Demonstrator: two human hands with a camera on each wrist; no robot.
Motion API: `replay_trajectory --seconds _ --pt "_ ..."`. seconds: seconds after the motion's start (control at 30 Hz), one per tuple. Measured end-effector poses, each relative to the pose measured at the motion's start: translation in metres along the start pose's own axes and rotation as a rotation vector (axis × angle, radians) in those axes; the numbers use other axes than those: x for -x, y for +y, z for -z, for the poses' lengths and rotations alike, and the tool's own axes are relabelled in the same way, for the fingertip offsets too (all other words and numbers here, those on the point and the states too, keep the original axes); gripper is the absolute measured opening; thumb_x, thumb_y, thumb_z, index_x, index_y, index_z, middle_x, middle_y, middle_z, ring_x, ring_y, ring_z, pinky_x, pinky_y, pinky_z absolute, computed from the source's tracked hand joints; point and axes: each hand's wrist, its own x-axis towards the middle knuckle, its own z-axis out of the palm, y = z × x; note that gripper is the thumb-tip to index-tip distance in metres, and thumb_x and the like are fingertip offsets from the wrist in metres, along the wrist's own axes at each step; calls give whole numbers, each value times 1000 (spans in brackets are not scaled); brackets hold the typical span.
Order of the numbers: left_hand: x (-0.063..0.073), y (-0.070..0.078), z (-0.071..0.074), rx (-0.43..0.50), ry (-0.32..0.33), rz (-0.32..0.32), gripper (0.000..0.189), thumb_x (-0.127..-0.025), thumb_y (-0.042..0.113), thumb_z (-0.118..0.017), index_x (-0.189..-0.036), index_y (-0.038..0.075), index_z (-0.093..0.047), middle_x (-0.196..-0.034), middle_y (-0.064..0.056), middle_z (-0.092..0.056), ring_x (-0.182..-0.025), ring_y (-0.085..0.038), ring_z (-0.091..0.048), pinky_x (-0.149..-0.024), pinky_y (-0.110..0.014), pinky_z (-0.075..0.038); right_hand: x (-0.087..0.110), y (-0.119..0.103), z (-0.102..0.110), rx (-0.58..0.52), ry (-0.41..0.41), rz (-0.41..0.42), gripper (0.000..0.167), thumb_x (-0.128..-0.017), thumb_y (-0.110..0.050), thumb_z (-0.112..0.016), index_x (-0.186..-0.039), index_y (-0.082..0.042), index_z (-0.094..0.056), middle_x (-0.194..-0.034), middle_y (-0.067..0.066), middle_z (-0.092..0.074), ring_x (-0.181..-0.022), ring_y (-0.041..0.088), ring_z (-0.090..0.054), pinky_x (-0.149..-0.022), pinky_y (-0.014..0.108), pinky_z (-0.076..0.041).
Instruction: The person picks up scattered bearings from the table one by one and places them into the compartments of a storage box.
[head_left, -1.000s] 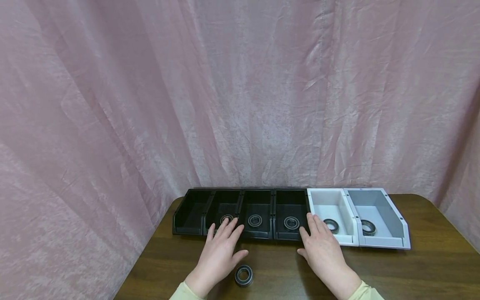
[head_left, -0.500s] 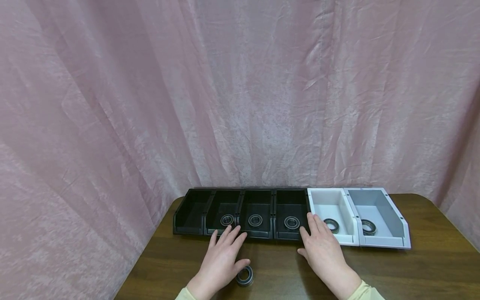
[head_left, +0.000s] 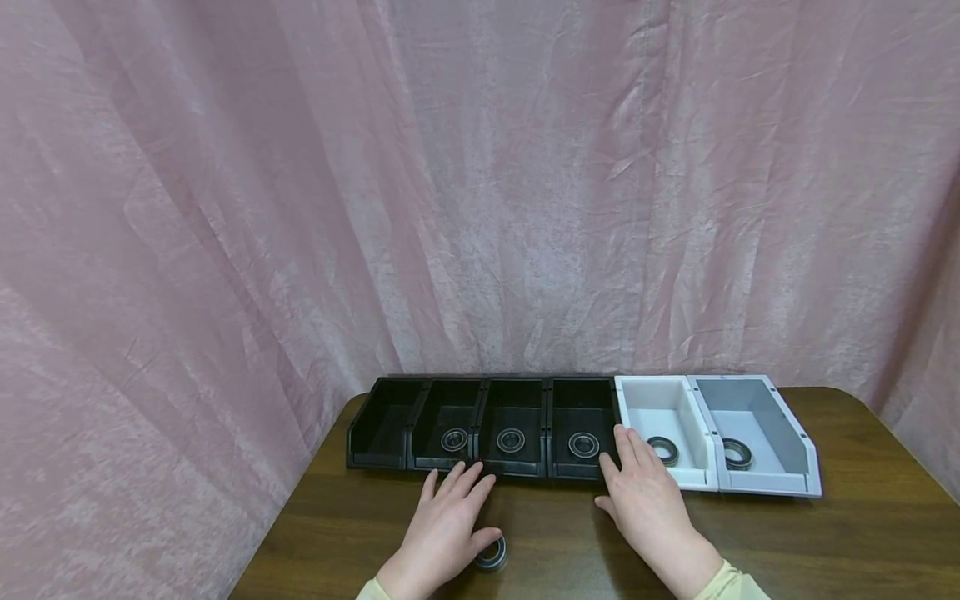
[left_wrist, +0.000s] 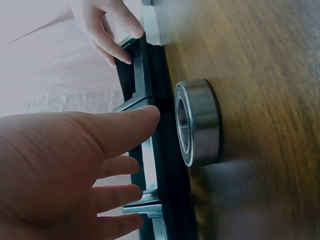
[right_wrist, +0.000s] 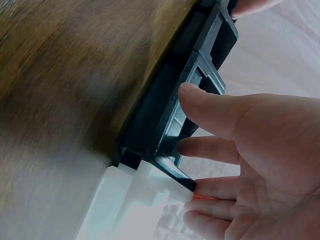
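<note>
A metal ball bearing lies flat on the wooden table, partly hidden in the head view by the thumb of my left hand. That hand hovers over it, fingers spread and holding nothing; in the left wrist view the thumb is apart from the bearing. My right hand is at the front of the bins, where the last black bin meets the white bin. Its fingers are extended and grip nothing; whether they touch the rim I cannot tell. Single bearings sit in these two bins.
Left of these stand more black bins: two hold a bearing and another bearing, while the leftmost bin shows none. At the right end, a grey bin holds a bearing. A pink curtain hangs behind the table.
My left hand has drawn back from the bins toward the table's near side, its thumb now over the loose bearing in the head view. The right hand has stayed in place.
</note>
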Motion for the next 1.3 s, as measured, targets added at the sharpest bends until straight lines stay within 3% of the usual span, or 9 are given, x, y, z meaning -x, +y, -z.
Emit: replay_trajectory --seconds 0.27,0.8,1.3 --pt "1 -4 -4 -17 -19 15 69 -95 46 -87 -151 12 -66 -161 -16 -58 -151 -45 -50 -118 -79 -35 0 0 0 -1 8 2 57 -82 -31 -99 -122 4 -78 -152 40 -54 -142 55 -54 -118 61 -47" --pt "2 -6 -4 -24 4 43 68 -95 42 -88 -151 10 -66 -159 -16 -60 -151 -44 -50 -119 -77 -36 1 0 1 0 12 8 58 -81 -31 -99 -122 4 -78 -151 41 -54 -141 55 -55 -118 61 -47" --pt "13 -2 -6 -66 -11 33 73 -94 56 -84 -148 9 -68 -154 -15 -63 -146 -44 -54 -116 -76 -40 0 0 0 1 26 9 58 -81 -31 -100 -121 4 -78 -150 40 -55 -140 55 -55 -116 61 -49"
